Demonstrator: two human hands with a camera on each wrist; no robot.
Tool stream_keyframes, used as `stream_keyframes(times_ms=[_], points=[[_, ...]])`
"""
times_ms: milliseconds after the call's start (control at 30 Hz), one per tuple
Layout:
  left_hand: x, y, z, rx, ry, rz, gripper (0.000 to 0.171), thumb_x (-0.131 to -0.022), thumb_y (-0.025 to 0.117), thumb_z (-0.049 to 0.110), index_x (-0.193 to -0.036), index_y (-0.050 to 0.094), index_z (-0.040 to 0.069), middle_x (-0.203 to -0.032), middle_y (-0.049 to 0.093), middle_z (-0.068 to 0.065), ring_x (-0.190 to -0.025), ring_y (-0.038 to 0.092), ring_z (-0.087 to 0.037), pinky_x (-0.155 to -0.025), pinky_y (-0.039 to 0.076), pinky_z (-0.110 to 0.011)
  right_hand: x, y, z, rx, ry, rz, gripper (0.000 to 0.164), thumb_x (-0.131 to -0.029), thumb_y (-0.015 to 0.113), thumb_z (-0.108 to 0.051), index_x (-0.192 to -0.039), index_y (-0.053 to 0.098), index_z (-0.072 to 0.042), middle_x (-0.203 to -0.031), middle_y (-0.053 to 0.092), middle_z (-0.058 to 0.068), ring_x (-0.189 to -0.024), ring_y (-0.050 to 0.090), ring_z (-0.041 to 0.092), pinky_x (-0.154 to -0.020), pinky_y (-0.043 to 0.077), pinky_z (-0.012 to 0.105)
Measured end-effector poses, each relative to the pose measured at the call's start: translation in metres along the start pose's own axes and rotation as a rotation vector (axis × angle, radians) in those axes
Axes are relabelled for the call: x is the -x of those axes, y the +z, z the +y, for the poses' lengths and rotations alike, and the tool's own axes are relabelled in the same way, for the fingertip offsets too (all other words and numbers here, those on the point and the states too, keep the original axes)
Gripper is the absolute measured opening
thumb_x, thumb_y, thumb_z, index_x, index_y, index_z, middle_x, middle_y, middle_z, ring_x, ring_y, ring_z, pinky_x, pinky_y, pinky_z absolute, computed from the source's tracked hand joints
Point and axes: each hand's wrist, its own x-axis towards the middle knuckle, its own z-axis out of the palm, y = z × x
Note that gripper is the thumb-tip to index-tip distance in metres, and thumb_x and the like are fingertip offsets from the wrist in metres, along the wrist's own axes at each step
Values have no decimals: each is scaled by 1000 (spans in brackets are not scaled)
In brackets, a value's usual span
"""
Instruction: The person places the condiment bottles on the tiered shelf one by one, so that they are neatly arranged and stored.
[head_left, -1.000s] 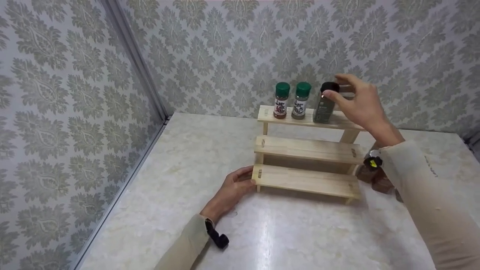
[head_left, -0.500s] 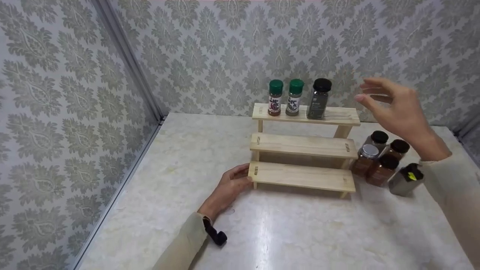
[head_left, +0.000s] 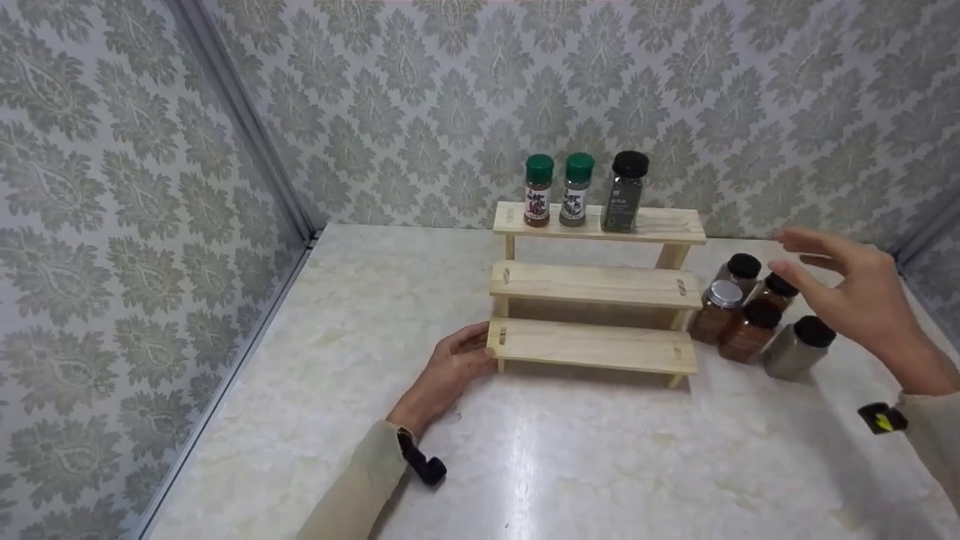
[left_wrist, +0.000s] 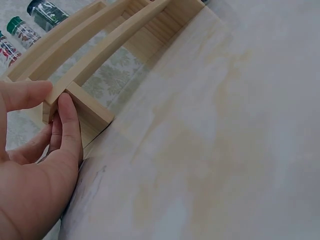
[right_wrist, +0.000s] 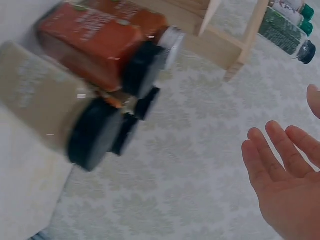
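Note:
My left hand pinches the left end of the lowest step of a wooden three-tier rack, thumb on top and fingers at its leg. On the rack's top tier stand two green-capped spice bottles, one with red contents and one greyish. Right of them is a taller black-capped jar. My right hand hovers with relaxed fingers, holding nothing, beside several spice jars: a silver-capped jar, a black-capped red-brown jar and a black-capped beige-grey jar among them.
The jars stand grouped on the marble-patterned table, close to the rack's right side. A patterned wall rises behind the rack. Another wall bounds the table's left edge.
My right hand has let go of the tall black-capped jar on the top tier and moved right and down to the jar group. The left hand keeps its hold on the rack.

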Motion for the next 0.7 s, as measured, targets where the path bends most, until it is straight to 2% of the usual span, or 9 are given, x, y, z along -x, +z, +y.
stream_keyframes(times_ms=[67,133,367,400,467,500,567,633,700], points=[[0,-1,0,11,-4,-9,64,-102,66,7,-160,42,-3,-157,50,-24,-137,57,-25,-106,54,-29,12,2,10,-11,-8,14,47,-103,74,-17,-146,63,-1,-137,66,28,-126,62,27,-101,35,2],[0,-2,-1,22,-7,-16,64,-102,66,8,-161,41,-2,-156,50,-25,-135,58,-24,-105,54,-29,25,3,19,-17,-3,22,46,-103,74,-14,-146,63,-1,-138,65,28,-129,59,6,-103,34,3],[3,-8,4,5,7,14,62,-102,64,5,-160,43,-3,-156,51,-25,-136,57,-26,-106,55,-30,61,15,49,-37,123,-22,52,-105,70,-17,-154,55,-3,-145,58,32,-133,53,-6,-102,30,1],[3,-9,5,-1,14,22,62,-102,63,4,-159,43,-3,-155,51,-26,-137,57,-27,-105,55,-30,65,17,53,-46,145,-32,54,-106,69,-18,-155,54,-4,-146,57,31,-131,49,-12,-103,29,1],[3,-8,5,-3,17,37,61,-101,64,3,-159,44,-3,-155,52,-26,-137,57,-28,-105,55,-30,72,22,62,-55,180,-50,56,-106,69,-21,-158,51,-6,-149,55,31,-134,46,-13,-103,29,0],[3,-8,5,-4,17,37,61,-101,64,3,-158,44,-3,-155,52,-25,-137,57,-28,-105,55,-30,75,23,65,-58,195,-56,58,-106,68,-21,-159,49,-6,-150,54,32,-140,49,-2,-104,29,-1],[2,-6,3,4,13,20,62,-101,64,3,-159,43,-4,-155,51,-25,-138,56,-28,-106,55,-31,82,26,72,-57,236,-68,62,-107,68,-22,-162,44,-6,-152,52,33,-146,49,6,-103,28,-2],[1,-4,2,5,2,4,63,-101,65,3,-160,43,-3,-156,51,-24,-139,56,-27,-108,54,-32,88,28,78,-63,264,-74,65,-108,66,-22,-165,39,-5,-154,49,36,-150,46,30,-105,27,-2],[2,-4,2,-13,1,3,63,-101,65,3,-160,43,-3,-156,52,-24,-139,56,-27,-108,54,-32,92,32,82,-72,282,-76,68,-108,66,-22,-166,35,-3,-154,48,38,-152,46,18,-103,27,-4]])
